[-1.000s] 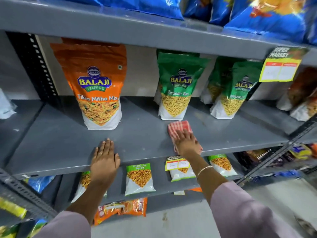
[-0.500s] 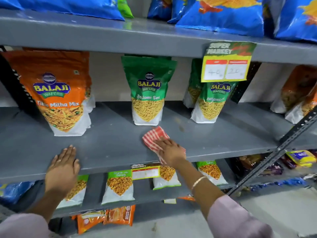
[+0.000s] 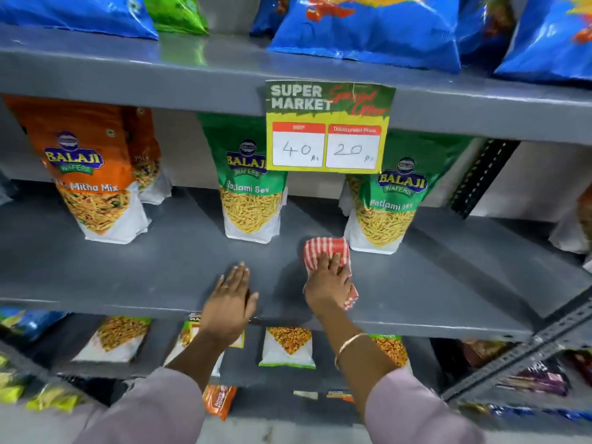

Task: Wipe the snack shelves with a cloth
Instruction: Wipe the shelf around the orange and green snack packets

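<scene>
A red-and-white checked cloth lies flat on the grey middle shelf, just in front of the gap between two green Ratlami Sev bags. My right hand presses down on the cloth, fingers spread over it. My left hand rests flat, palm down, on the bare shelf near its front edge, a short way left of the cloth, holding nothing.
An orange Mitha Mix bag and two green Ratlami Sev bags stand at the back of the shelf. A price sign hangs from the upper shelf, which carries blue bags. Small packets lie on the lower shelf.
My right hand has slid the cloth rightward along the shelf, now in front of the second green bag. My left hand has shifted right too and sits closer to the cloth.
</scene>
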A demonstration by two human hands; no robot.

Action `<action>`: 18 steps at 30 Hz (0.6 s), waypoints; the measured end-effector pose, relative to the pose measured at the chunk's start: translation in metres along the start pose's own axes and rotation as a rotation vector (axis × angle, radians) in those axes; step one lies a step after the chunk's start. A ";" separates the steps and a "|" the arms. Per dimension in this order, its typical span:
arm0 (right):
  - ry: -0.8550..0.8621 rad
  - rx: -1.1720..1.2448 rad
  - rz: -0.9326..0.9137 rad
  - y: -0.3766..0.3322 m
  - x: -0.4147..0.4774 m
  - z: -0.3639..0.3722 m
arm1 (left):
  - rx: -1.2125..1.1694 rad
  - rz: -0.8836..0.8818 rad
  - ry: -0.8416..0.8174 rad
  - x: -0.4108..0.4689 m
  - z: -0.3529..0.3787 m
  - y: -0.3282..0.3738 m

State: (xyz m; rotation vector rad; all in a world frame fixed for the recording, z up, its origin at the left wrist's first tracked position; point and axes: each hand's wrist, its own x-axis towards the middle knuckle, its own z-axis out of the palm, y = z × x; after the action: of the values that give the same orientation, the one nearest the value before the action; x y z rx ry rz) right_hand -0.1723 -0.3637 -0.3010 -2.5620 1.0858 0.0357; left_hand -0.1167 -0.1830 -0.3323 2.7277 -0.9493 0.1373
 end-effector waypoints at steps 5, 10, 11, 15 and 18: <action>-0.059 0.033 -0.046 -0.018 0.041 -0.002 | 0.018 -0.015 -0.007 0.003 0.006 -0.001; -0.061 -0.005 -0.039 -0.034 0.081 -0.005 | -0.007 -0.032 -0.016 0.005 0.005 -0.002; -0.073 -0.016 -0.040 -0.037 0.088 -0.007 | -0.005 -0.028 -0.008 0.005 0.005 -0.001; -0.108 -0.043 -0.046 -0.042 0.112 -0.016 | 0.006 -0.024 -0.026 0.005 0.006 -0.002; -0.128 -0.061 -0.058 -0.045 0.128 -0.020 | 0.003 -0.021 -0.044 0.004 0.008 -0.004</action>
State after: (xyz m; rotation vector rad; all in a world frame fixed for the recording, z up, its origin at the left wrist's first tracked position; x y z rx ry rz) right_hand -0.0527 -0.4303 -0.2886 -2.6039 0.9762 0.2179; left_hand -0.1107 -0.1847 -0.3402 2.7527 -0.9324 0.0752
